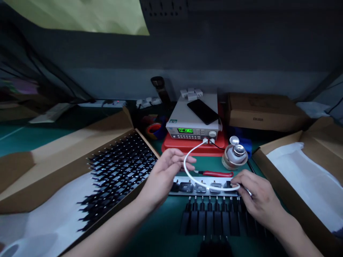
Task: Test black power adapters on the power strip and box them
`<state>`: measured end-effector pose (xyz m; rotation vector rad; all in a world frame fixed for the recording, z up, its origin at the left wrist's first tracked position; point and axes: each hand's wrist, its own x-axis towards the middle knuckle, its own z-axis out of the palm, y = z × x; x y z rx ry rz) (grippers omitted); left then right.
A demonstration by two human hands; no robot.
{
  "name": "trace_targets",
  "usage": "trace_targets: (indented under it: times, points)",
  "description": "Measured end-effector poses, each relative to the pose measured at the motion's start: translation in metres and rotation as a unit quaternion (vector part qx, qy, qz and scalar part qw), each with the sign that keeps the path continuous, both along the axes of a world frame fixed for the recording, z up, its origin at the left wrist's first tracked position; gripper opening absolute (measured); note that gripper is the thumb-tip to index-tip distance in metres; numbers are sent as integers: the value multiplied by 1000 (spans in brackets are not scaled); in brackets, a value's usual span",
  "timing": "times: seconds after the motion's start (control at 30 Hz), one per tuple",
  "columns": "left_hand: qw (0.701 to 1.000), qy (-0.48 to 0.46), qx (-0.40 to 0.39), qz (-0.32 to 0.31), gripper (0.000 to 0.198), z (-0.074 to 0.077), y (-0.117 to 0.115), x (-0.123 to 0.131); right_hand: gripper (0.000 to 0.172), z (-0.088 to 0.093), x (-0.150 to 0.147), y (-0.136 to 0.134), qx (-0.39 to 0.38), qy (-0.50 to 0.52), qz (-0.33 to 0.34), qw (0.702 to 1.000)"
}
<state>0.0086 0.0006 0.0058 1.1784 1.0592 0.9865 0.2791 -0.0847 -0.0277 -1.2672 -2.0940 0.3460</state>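
and here's the right hand (257, 196) at the right end of the power strip (193, 193), thumb and fingers closed in a pinch on the free end of a white cable (191, 177), the plug itself tucked out of sight in the grip. the cable sweeps in a wide bow, up across the strip and back to the front panel of a bench test instrument (175, 130), where its other end is plugged in at the lower right. over to the left hand (166, 169): fingers loosely curled and parted, nothing gripped, the bend of the cable crossing right by the fingertips, and whether they touch it i can't tell. along the strip sit dark plug-in blocks (185, 187), and just in front lies a neat row of black power adapters (209, 221), prongs toward the strip. the instrument is lit up green on its display (185, 131), a smartphone (203, 111) lying on top, red tray (174, 144) beneath. between strip and tray, a red-handled knife (217, 174); beside it, a metal-topped bottle (238, 150) standing inside a tape roll (230, 163). out left, an open cardboard box (107, 121) bristles with more black adapters (123, 160).
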Motion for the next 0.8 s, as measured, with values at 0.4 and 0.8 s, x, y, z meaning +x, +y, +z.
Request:
trace_targets:
  times: [0.4, 0.8]
  points:
    - [766, 439, 394, -255, 32, -33, -32, 48, 15, 0, -5, -3, -11, -7, -25, 1000]
    - [792, 380, 376, -294, 28, -22, -35, 55, 15, 3, -5, -6, 2, -27, -35, 999]
